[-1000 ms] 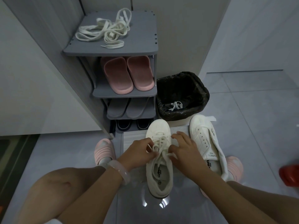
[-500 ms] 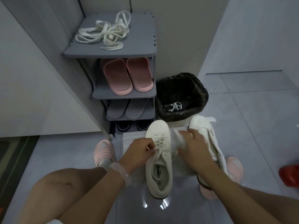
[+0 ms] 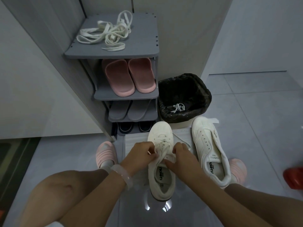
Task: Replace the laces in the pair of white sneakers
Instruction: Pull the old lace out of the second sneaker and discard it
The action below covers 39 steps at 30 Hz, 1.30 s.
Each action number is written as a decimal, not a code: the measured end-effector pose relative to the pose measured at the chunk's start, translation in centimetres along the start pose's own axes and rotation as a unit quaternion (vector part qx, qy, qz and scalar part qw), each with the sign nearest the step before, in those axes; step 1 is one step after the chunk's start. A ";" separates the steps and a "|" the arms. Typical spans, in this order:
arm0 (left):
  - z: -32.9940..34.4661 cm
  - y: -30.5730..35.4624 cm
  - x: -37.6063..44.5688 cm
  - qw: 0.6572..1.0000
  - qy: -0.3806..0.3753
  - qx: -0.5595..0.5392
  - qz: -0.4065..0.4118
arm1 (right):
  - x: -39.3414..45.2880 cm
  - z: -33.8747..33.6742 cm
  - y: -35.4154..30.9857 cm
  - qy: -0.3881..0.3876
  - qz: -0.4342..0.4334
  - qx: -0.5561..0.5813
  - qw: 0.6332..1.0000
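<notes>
Two white sneakers stand on the floor in front of me. The left sneaker (image 3: 161,171) still carries a white lace (image 3: 161,145) through its eyelets. My left hand (image 3: 141,155) pinches the lace at the sneaker's left side. My right hand (image 3: 180,154) grips the lace on the right side, thumb against the tongue. The right sneaker (image 3: 208,145) stands beside it with bare eyelets and no lace. A tangle of cream laces (image 3: 106,32) lies on top of the grey shoe rack (image 3: 147,51).
The rack holds pink slippers (image 3: 127,76), grey slippers (image 3: 129,110) and dark shoes at the bottom. A bin with a black bag (image 3: 183,95) holds a discarded lace (image 3: 177,108). My feet in pink slippers (image 3: 105,153) flank the sneakers. A red object (image 3: 294,177) lies at right.
My right hand swung out to the right with the lace half a second ago and has come back to the left sneaker. My left hand stayed at the lace.
</notes>
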<state>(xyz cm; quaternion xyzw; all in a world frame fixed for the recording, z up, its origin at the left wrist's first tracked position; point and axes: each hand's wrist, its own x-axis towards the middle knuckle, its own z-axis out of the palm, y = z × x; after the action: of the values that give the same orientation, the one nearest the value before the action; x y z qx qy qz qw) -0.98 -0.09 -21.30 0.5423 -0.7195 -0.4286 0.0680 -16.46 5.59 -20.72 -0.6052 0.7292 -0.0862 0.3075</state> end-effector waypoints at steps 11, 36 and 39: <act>-0.6 0.6 0.1 0.988 0.149 -0.012 0.039 | -0.1 -0.2 -0.2 -0.018 -0.032 -0.061 0.997; 0.4 0.5 0.1 0.997 0.022 0.072 0.012 | 0.7 0.9 2.1 -0.070 -0.089 -0.007 0.994; -0.1 1.4 0.1 0.992 0.085 0.088 0.033 | 0.6 0.8 2.2 -0.073 -0.086 -0.012 0.993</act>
<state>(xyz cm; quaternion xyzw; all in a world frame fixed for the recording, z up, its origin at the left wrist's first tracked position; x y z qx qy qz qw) -1.98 -0.12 -20.33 0.5566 -0.7635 -0.3134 0.0953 -17.87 5.73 -22.67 -0.6742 0.6508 -0.0588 0.3442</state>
